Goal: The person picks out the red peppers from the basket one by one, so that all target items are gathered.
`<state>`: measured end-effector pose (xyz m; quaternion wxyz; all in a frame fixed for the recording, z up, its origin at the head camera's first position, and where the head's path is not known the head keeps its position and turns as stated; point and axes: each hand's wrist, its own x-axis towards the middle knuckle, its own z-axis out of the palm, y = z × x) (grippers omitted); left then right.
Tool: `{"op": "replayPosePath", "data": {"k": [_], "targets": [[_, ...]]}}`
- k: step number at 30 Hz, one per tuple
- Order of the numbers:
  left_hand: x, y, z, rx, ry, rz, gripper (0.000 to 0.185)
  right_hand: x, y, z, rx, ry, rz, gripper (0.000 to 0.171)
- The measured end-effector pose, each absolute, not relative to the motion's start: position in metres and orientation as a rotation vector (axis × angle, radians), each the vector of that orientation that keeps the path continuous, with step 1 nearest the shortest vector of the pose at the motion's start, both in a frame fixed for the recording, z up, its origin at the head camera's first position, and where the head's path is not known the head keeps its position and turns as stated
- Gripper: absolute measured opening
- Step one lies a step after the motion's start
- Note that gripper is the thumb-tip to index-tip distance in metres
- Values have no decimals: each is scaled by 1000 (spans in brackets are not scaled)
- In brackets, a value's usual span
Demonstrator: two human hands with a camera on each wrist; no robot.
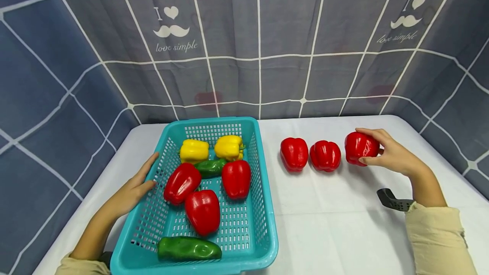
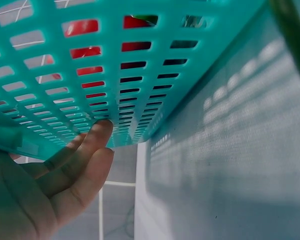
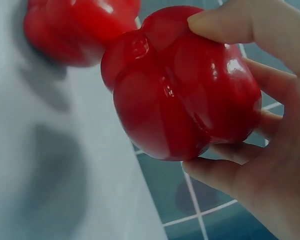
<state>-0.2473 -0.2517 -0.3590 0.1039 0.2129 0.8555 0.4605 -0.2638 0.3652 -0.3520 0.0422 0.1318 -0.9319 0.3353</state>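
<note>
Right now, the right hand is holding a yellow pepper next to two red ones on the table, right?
Not quite. The pepper in the right hand is red, not yellow, as the head and right wrist views show. It does sit beside two other red peppers on the table.

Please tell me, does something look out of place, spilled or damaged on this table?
Nothing stands out. The teal basket sits flat, holding red, yellow and green peppers. Two red peppers stand in a row on the white cloth, and the right hand grips a third red pepper beside them. The left hand rests on the basket's wall.
</note>
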Motion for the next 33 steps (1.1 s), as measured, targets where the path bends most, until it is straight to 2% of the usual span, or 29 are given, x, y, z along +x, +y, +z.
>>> {"op": "replayPosePath", "data": {"k": [33], "targets": [[-246,-251,-357,622,2515,1367,66,-271,376,-377,373,-2974,1111,76]]}}
